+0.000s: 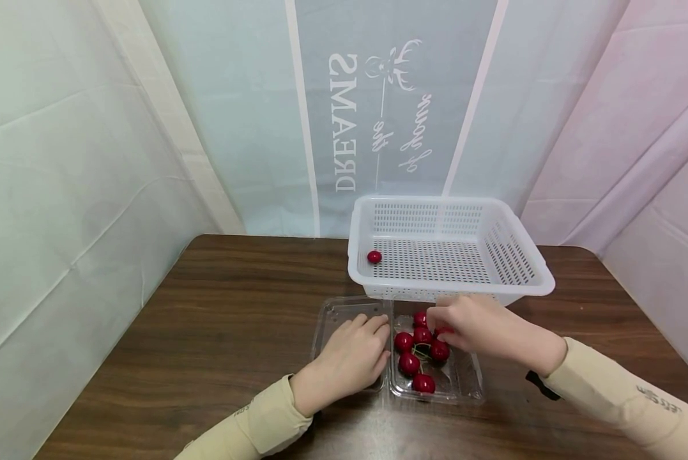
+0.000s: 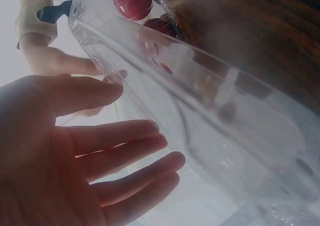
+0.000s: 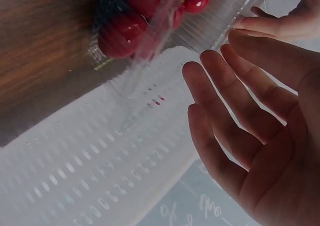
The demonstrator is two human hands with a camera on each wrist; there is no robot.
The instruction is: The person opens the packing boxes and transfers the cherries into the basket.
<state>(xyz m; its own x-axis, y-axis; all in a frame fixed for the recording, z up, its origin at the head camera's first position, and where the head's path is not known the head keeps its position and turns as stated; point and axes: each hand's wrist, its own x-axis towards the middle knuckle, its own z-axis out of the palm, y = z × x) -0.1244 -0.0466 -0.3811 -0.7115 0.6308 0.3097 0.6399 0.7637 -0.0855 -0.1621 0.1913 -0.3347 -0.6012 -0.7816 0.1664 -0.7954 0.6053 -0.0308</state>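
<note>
Several dark red cherries (image 1: 409,364) with green stems lie in one half of a clear plastic clamshell box (image 1: 453,388). My left hand (image 1: 346,358) is over the lid half (image 1: 339,308), fingers close to the fold between the halves. In the left wrist view, that hand's fingers (image 2: 125,138) are spread loosely beside the clear plastic and hold nothing. My right hand (image 1: 476,326) reaches over the cherries from the right, fingertips down among them. The right wrist view shows its fingers (image 3: 240,100) gently bent beside the box, with nothing between them.
Behind the box stands a white perforated plastic basket (image 1: 447,284), with a single cherry (image 1: 374,257) at its left side. Everything sits on a dark wood-grain table (image 1: 234,306). Pale cloth curtains (image 1: 252,115) hang behind and at both sides.
</note>
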